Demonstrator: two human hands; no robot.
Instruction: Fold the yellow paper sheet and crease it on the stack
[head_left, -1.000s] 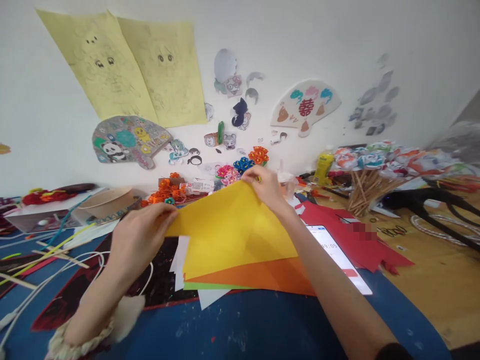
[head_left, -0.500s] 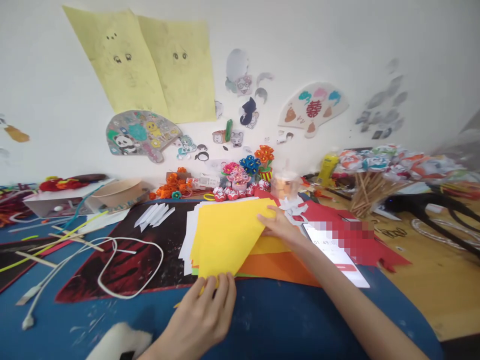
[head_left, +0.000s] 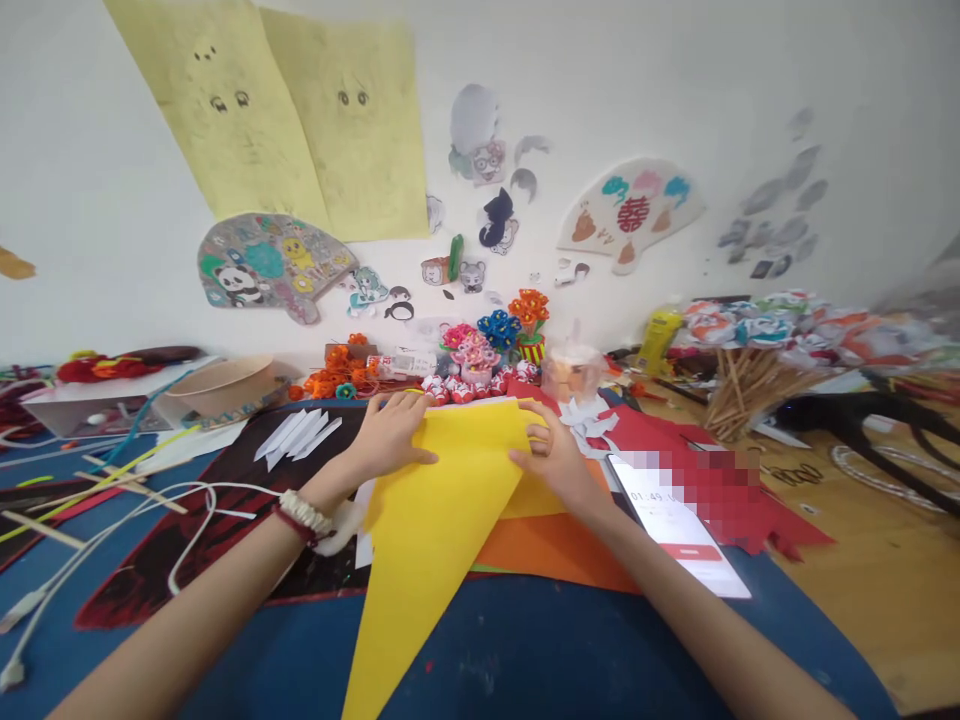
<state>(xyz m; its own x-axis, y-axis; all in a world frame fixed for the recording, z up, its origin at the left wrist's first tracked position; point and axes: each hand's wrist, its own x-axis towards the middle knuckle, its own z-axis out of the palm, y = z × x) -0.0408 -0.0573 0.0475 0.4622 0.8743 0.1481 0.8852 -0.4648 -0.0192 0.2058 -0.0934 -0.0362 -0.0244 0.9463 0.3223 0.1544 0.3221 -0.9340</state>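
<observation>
Yellow paper [head_left: 435, 510] over blue tabletop [head_left: 555, 655], white wall [head_left: 615, 90] behind

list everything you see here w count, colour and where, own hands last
yellow sheet: 1, yellow, under both hands
paper stack: 1, orange, yellow, green, white, beneath yellow sheet
red paper: count unclear, red, behind phone
phone: 1, white screen, right of stack
paper strips: several, white, left, on mat
mat: 1, black-red, left
cables: count unclear, white, far left
bowl: 1, beige, back left
craft flowers: many, pink, blue, orange, back centre
bottle: 1, yellow, back right
stick bundle: 1, tan, right
fans: 2, multicoloured, wall
drawings: 2, yellow paper, wall
left hand: 1, bare, sheet's upper left
right hand: 1, bare, sheet's upper right
</observation>
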